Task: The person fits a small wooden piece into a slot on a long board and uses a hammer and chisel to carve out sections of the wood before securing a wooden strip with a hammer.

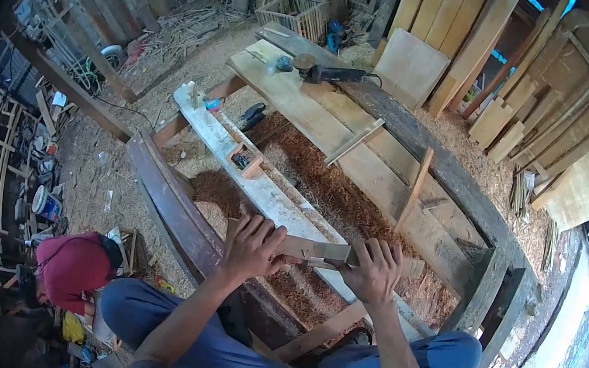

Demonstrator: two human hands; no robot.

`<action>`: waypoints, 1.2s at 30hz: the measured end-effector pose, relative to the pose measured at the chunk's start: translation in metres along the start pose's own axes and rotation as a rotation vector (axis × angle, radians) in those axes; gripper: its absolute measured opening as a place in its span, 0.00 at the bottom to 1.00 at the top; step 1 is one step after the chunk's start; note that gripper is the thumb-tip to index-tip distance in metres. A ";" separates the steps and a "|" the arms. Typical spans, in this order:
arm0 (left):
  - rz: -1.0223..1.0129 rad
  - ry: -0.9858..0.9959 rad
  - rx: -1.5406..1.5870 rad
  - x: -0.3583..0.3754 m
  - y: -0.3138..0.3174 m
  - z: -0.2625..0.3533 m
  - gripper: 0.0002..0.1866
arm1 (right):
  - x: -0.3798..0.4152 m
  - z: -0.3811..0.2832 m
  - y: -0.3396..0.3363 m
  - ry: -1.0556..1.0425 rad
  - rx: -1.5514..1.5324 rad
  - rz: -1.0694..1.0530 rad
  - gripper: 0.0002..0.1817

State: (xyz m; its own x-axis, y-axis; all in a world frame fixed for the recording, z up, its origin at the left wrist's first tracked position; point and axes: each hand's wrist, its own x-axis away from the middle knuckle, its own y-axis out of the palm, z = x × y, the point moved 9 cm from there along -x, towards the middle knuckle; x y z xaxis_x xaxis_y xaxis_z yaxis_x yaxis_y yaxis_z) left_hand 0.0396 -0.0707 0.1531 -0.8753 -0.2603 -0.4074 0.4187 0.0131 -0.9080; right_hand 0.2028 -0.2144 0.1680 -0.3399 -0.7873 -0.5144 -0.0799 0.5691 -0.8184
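Note:
My left hand [251, 247] is closed around the left part of a short wooden bar [315, 249], its fingers curled over the top. My right hand [374, 270] grips the same bar further right, and a pale end sticks out past the knuckles. The bar lies crosswise in front of my knees, above a long whitish plank [277, 210]. On that plank, beyond my hands, sits a small wooden box-like block [245, 161] with dark metal inside. A black tool [252, 114] rests beside the plank's far part.
Reddish shavings [298, 156] fill the gap between the plank and a wide board [384, 177]. A corded power tool [331, 74] lies on the far boards. A curved dark timber [180, 202] runs at left. A person in a red top [75, 267] bends at lower left.

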 end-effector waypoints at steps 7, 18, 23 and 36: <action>0.017 0.005 0.027 -0.008 0.000 -0.007 0.25 | -0.007 -0.006 -0.003 0.054 0.008 0.031 0.30; 0.018 -0.029 0.060 -0.022 0.002 -0.005 0.28 | -0.001 0.010 0.014 0.181 0.004 -0.067 0.27; 0.038 -0.043 0.228 -0.032 0.003 0.000 0.31 | -0.011 0.007 0.008 0.145 -0.048 -0.028 0.26; -0.087 0.041 0.298 -0.029 0.014 -0.005 0.27 | -0.007 -0.003 0.015 0.011 -0.183 -0.246 0.28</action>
State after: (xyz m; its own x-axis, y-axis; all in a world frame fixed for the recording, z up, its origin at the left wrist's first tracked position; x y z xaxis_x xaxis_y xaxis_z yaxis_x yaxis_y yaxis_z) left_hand 0.0699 -0.0580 0.1518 -0.9173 -0.2090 -0.3389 0.3894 -0.2928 -0.8733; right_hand 0.2015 -0.1994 0.1604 -0.3000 -0.9046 -0.3029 -0.3278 0.3960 -0.8578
